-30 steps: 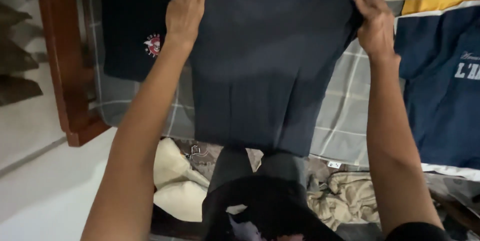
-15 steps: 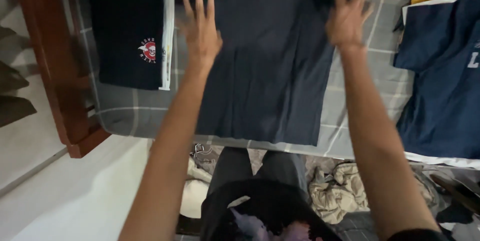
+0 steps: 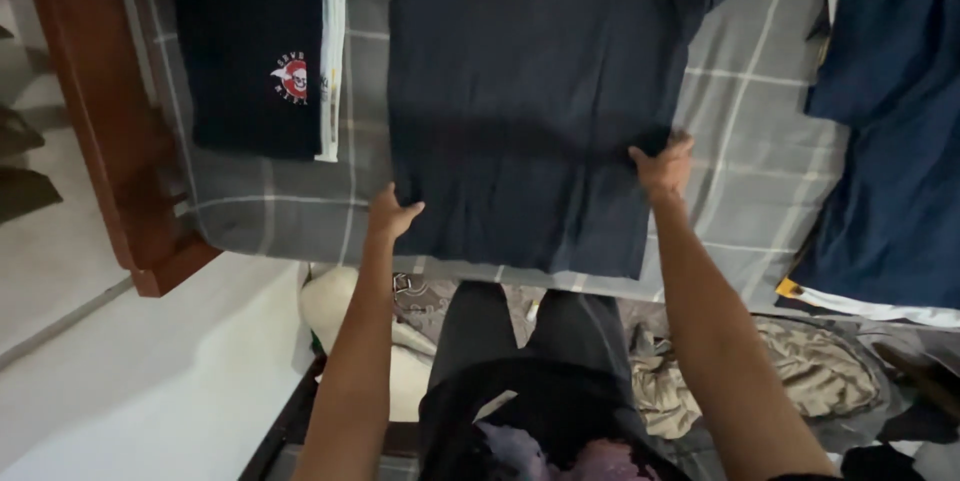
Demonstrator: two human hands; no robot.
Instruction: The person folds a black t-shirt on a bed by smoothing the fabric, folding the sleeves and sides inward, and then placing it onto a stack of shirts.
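Note:
A dark navy garment (image 3: 530, 91) lies spread flat on a bed with a grey checked sheet (image 3: 750, 131). My left hand (image 3: 392, 213) is at the garment's left edge near its lower end, with the fingers closed over the cloth and the thumb on top. At the right edge, a little higher up, my right hand (image 3: 660, 166) pinches the cloth. Both arms reach forward from the foot of the bed.
A folded black shirt with a red and white emblem (image 3: 250, 51) lies to the left on a white item. A blue shirt with yellow and white trim (image 3: 890, 141) lies to the right. A reddish wooden bed frame (image 3: 90, 121) borders the left. Crumpled clothes (image 3: 800, 371) and a cream cushion (image 3: 330, 301) lie below.
Both hands have come back from the far end of the garment to its sides near me and closed on its edges. The garment now lies flat.

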